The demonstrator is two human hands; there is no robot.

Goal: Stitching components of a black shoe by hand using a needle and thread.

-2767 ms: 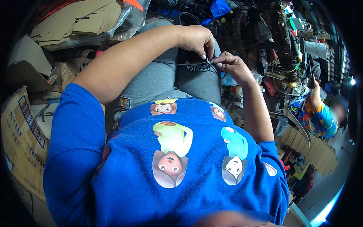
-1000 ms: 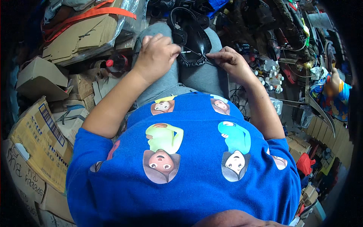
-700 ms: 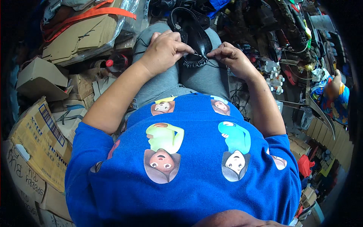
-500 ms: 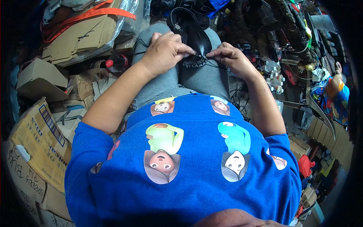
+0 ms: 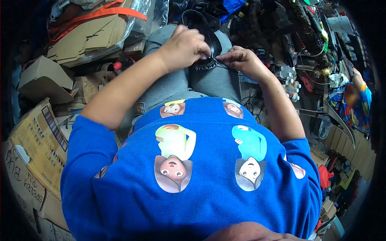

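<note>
I can't make out what, if anything, sits between the fingertips of the left hand [image 5: 185, 48], which hides a good part of the black shoe [image 5: 216, 45]. At the right hand [image 5: 242, 61], the detail by the fingertips is too small to tell. The left forearm [image 5: 124, 89] blocks most of a red-capped bottle [image 5: 117, 66]. The blue bundle [image 5: 233, 5] runs off the top edge, and over to the right, the dark rim cuts into another person [image 5: 365, 105], partly blurred.
</note>
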